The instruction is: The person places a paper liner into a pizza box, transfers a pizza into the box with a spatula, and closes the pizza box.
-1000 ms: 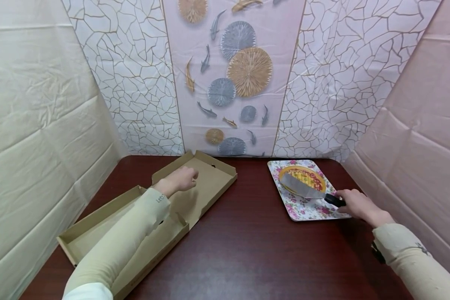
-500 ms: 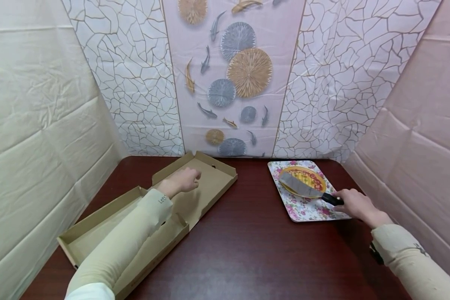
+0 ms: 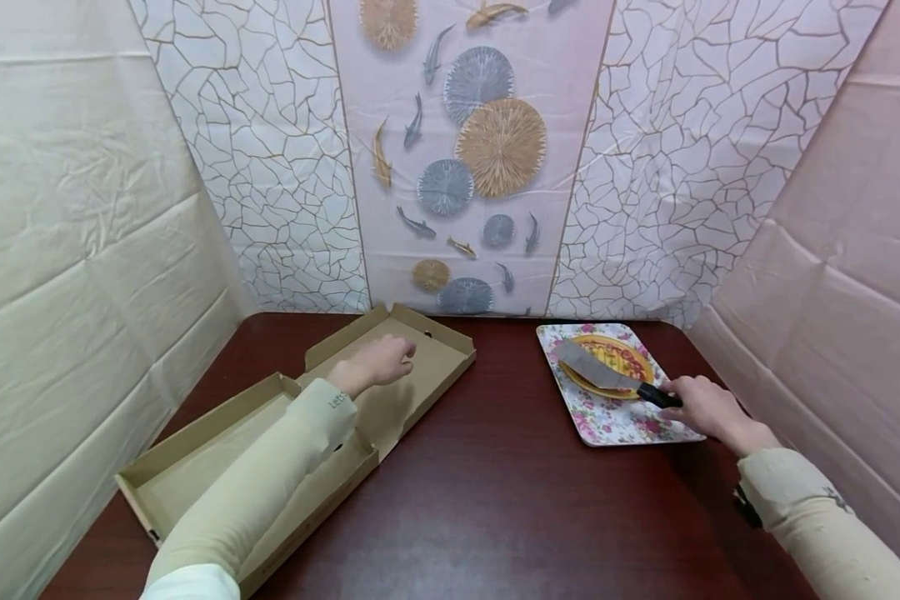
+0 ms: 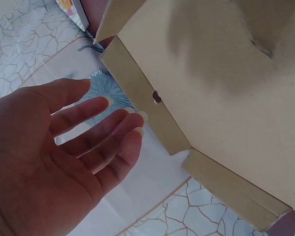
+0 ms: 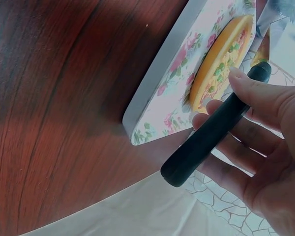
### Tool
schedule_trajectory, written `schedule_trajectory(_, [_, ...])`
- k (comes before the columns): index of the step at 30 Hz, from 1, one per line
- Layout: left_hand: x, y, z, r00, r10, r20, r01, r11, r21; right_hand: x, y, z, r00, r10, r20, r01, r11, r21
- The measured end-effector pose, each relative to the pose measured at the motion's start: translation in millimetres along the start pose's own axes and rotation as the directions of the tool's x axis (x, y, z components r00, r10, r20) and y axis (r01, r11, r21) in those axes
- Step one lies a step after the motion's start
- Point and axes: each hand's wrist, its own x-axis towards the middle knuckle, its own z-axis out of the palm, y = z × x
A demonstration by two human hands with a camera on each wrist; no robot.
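My right hand [image 3: 708, 407] holds a spatula [image 3: 596, 367] by its black handle [image 5: 211, 132], thumb on one side and fingers on the other. The broad metal blade slants over the left part of a pizza [image 3: 628, 360], its tip just past the far-left crust. In the right wrist view the thick yellow crust of the pizza [image 5: 226, 59] shows on a floral tray [image 5: 169, 93]. My left hand [image 3: 382, 362] hovers over an opened cardboard pizza box [image 3: 431, 367]. Its fingers are loosely bent with nothing in them, palm visible in the left wrist view.
The box lies spread on the left of the dark red wooden table [image 3: 480, 500], its two halves with upright side walls. The floral tray [image 3: 615, 425] stands at the back right. Patterned cloth [image 3: 495, 250] hangs behind the table, with plain cloth at both sides.
My right hand has moved slightly left and away, sliding the spatula blade to the left over the pizza. My left hand has drifted a little to the right above the box.
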Motion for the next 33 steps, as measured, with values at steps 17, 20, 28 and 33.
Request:
schedule_trajectory(17, [19.2,28.3,9.4,0.998,0.05,-0.036,-0.049,0.999,0.01,12.5,-14,2,0.999,-0.009,-0.032,0.009,1.0,0.001])
schedule_trajectory(20, [21.7,32.9,10.4,0.997,0.063,-0.036,-0.063,0.998,0.011,14.1,-16,2,0.999,-0.019,-0.042,0.018,1.0,-0.008])
schedule_trajectory(28, [29.0,47.4,15.7,0.995,0.099,-0.018,-0.098,0.995,0.022,17.0,-24,0,0.995,-0.029,-0.096,0.027,0.999,-0.017])
schedule_trajectory(33, [32.6,59.0,19.9,0.993,0.117,0.002,-0.117,0.992,0.047,18.3,-26,0,0.996,-0.028,-0.09,0.025,0.999,-0.031])
